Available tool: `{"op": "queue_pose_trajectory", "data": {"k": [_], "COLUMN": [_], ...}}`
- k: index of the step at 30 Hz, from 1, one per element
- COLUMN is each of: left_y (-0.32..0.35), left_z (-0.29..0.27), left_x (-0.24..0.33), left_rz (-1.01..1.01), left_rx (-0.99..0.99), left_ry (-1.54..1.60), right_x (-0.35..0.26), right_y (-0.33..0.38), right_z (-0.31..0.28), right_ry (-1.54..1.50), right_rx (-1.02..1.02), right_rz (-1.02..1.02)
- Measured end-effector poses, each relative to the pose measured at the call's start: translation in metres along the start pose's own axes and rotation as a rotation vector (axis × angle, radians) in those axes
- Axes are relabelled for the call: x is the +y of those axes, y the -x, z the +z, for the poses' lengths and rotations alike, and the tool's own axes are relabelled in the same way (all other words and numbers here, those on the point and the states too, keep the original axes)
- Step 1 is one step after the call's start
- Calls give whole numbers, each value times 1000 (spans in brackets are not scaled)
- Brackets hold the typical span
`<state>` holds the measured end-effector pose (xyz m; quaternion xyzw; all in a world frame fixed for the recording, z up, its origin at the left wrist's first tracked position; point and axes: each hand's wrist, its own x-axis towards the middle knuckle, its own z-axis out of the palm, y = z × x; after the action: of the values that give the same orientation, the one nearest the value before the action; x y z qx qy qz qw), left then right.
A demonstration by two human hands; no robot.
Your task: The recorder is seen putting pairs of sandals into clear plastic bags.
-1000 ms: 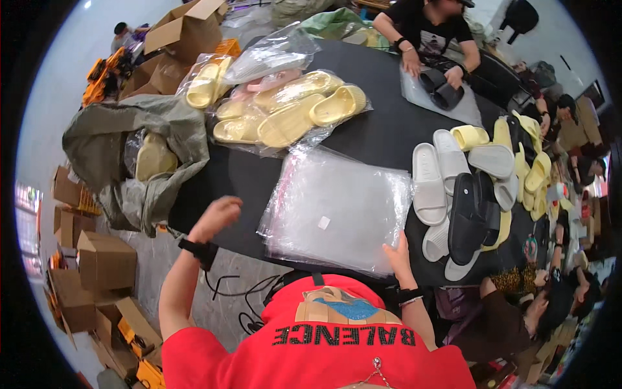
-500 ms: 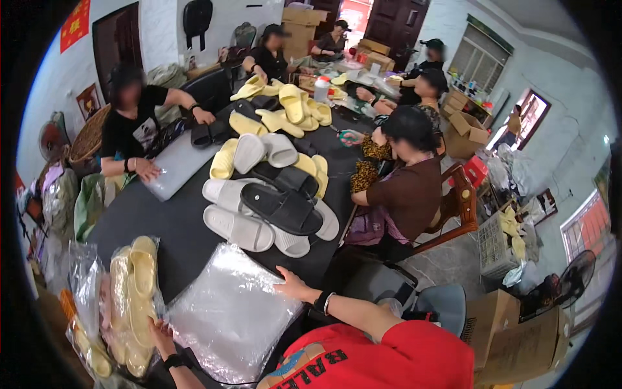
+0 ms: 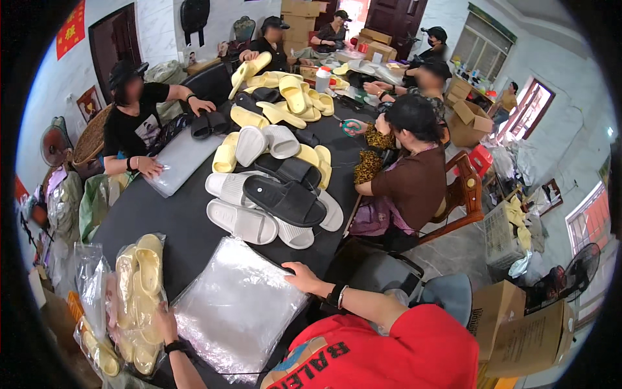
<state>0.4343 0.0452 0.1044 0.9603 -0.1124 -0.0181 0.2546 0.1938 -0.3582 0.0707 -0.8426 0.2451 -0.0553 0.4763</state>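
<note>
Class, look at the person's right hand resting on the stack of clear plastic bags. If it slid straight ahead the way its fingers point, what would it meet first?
The right hand points left across the stack of clear plastic bags, so it would probably reach the bagged yellow slippers first, though depth is uncertain.

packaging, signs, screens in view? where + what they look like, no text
Clear bag stack: table near edge, under right hand; flat, glossy.
Bagged yellow slippers: table's left edge, by left hand; clear bags.
Cardboard boxes: floor, lower right; brown.
Red sign: wall, upper left; rectangular.
Screens: none.
</note>
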Motion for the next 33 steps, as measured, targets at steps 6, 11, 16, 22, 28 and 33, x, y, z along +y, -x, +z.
{"op": "queue_pose_trajectory", "data": {"k": [6, 11, 16, 22, 28, 33], "left_y": [-26, 8, 104, 221, 266, 250], "left_z": [-26, -148, -182, -124, -99, -121], "left_x": [-42, 133, 125, 62, 52, 83], "left_rz": [341, 217, 356, -205, -234, -111], "left_rx": [589, 517, 194, -169, 32, 196], "left_ry": [-189, 786, 1111, 802, 330, 19], "right_x": [-32, -63, -90, -43, -61, -82], "right_y": [-9, -3, -1, -24, -6, -34], "right_z": [-3, 3, 24, 52, 76, 77], "right_ry": [-22, -462, -1348, -951, -621, -730], "right_rx": [48, -451, -1006, -1052, -923, -839], "right_rz": [-292, 154, 611, 615, 446, 259]}}
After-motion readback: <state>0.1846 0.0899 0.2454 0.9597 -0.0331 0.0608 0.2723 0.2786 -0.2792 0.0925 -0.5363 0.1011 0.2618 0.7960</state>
